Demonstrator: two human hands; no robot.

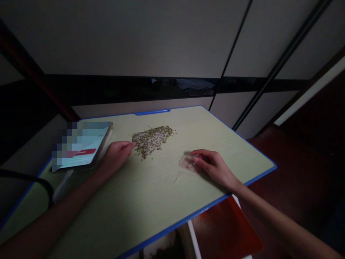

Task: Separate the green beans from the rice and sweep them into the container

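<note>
A loose pile of small greenish-brown grains, bean-like in size, is spread on the pale table. At the pile's left edge rests my left hand, its fingers curled in and thumb side toward the grains; whatever it may hold is hidden. My right hand is over the table to the right of the pile. Its thumb and fingers are bent toward each other in a pinch, too dim to show what is between them. Under those fingertips is a faint pinkish, see-through-looking patch; I cannot tell whether it is thin plastic or marks.
A tablet or book with a lit-looking pale cover, partly pixelated, lies on the table's left side. A black strap or cable curves near it. Cabinet panels stand behind. Below the front edge is a red seat.
</note>
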